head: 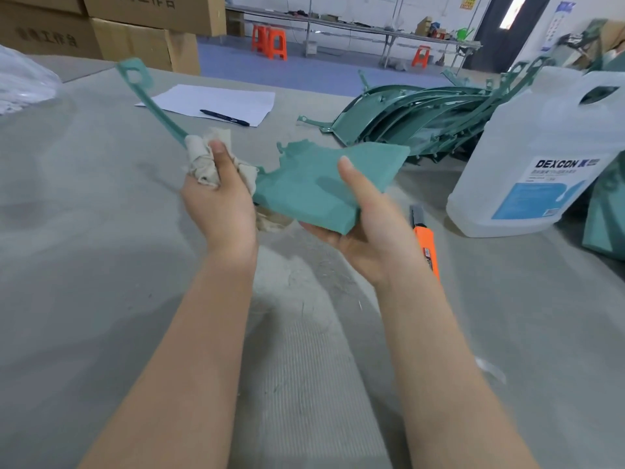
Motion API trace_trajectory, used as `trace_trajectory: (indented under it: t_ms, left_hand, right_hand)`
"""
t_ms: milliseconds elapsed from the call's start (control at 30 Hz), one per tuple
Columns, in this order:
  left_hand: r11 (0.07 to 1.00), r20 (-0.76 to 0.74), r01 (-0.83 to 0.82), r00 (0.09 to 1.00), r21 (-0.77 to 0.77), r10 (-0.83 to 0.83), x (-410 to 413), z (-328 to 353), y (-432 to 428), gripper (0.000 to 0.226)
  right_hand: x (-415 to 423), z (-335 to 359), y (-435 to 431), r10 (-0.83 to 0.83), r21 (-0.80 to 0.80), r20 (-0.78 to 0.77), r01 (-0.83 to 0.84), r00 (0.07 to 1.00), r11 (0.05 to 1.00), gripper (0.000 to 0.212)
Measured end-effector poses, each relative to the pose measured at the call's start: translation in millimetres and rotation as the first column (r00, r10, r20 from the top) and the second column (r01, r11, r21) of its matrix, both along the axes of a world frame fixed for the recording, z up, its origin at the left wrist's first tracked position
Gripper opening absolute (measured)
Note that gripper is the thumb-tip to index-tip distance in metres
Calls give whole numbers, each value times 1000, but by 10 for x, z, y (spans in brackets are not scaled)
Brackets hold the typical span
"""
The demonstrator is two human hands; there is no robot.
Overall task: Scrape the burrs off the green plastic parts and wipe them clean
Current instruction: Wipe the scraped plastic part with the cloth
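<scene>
Reaching out over the grey felt-covered worktable (101, 265), two bare forearms lead to the hands. The right hand (368, 228) supports the broad flat end of a matte green plastic part (314, 184) from beneath, palm up, with its thumb laid across the top face and pinching it. The left hand (220, 201) is curled round a crumpled off-white cloth rag (203, 160), bunched against the part where its wide panel narrows into a long thin arm; that arm runs up and to the left and ends in a flat tab with a round hole. The part is held in the air above the table.

Just beside the right wrist, on the table, lies an orange utility knife (426, 245) with its blade end pointing away. To its right stands a large translucent plastic jug (537, 154) with a blue and white label. Behind the held part sits a pile of glossy dark green curved plastic parts (416, 113). Further left, a white sheet of paper (216, 101) carries a dark pen (225, 117). Brown cardboard boxes (135, 28) are stacked beyond the far left edge, and orange plastic stools (270, 42) stand on the floor by a long bench.
</scene>
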State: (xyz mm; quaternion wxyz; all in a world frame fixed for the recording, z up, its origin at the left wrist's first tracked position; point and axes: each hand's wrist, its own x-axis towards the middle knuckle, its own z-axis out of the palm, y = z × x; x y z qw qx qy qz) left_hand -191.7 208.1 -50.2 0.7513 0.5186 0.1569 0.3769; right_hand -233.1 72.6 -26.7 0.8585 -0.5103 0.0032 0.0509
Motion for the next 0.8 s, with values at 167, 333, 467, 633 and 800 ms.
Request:
trace_trajectory:
  t_ms: [167, 333, 467, 633, 800]
  left_hand:
    - [997, 38, 25, 999, -69, -22, -26, 17, -42, 27]
    - [954, 47, 15, 999, -301, -1, 38, 55, 182, 21]
    - [868, 57, 59, 998, -492, -35, 83, 33, 389, 29]
    - [907, 26, -2, 1000, -421, 15, 92, 27, 443, 22]
    - [978, -10, -70, 998, -197, 69, 110, -16, 302, 19]
  right_hand:
    - [-8, 1, -78, 36, -29, -5, -36, 999, 999, 15]
    - [-48, 39, -369, 127, -168, 16, -122, 992, 978, 18]
    - [-71, 47, -474, 162, -233, -29, -164, 986, 958, 17]
    - [-42, 44, -474, 47, -173, -97, -63, 994, 983, 7]
    - [59, 35, -484, -95, -16, -47, 94, 994, 995, 42]
